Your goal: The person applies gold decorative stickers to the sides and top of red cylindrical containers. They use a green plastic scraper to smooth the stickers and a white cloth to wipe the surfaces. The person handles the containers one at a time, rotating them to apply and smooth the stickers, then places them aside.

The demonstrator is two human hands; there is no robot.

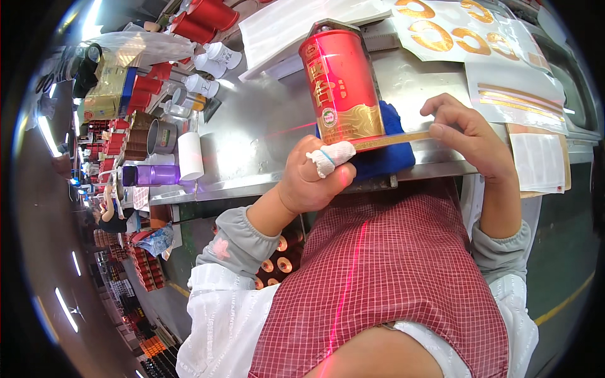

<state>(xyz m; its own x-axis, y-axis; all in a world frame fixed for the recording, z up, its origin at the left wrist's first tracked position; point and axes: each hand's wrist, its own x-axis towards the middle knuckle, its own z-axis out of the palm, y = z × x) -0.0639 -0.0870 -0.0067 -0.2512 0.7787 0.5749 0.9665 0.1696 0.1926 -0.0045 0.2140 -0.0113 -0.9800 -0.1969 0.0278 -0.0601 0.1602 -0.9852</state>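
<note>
Seeming light and easily creased, the gold strip [403,140] is best taken by its ends; fingers are curled at the left hand [310,179], loosely spread at the right hand [474,137]; whether it is pinched cannot be told.

Brightly lit around the can [343,91]; shows glowing white lamps [46,135] far left of it. Glares on the bench [252,123] left of the can. Streaked by red light [342,296] down the apron [416,264] below the can. Looks sharp at the can, blurrier far left of it, bent and blackened well out from it.
</note>
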